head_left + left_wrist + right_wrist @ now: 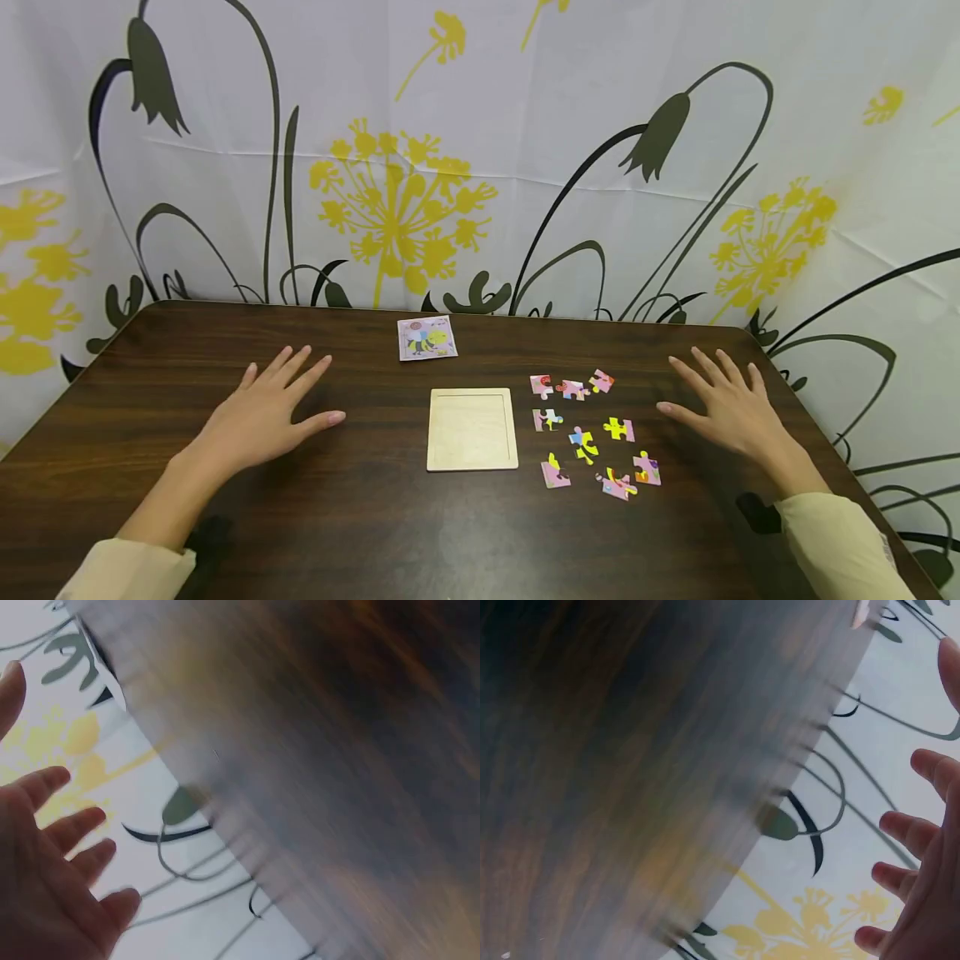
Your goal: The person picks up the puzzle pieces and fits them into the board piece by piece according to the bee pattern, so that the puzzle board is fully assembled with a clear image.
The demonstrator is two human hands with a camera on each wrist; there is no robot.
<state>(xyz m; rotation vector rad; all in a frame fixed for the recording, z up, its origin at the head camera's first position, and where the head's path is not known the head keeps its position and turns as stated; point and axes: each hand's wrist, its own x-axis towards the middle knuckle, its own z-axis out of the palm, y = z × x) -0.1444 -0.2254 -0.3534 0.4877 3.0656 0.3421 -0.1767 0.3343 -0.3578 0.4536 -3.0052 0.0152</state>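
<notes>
My left hand (258,417) is spread with straight fingers over the left part of the table, holding nothing. On the right side, my right hand (731,408) is likewise spread, its thumb toward the jigsaw pieces. Between the hands lies a square wooden puzzle tray (472,430) with a raised rim and a bare inside. Several pink, yellow and blue jigsaw pieces (583,445) lie scattered, apart from the tray, on its right. In the wrist views, the left hand (52,877) and right hand (930,862) both show spread fingers with nothing between them.
A small picture card (427,337) with a bee on it lies near the back edge, behind the tray. The dark wooden table (360,517) ends at a white curtain (480,100) printed with grey and yellow flowers.
</notes>
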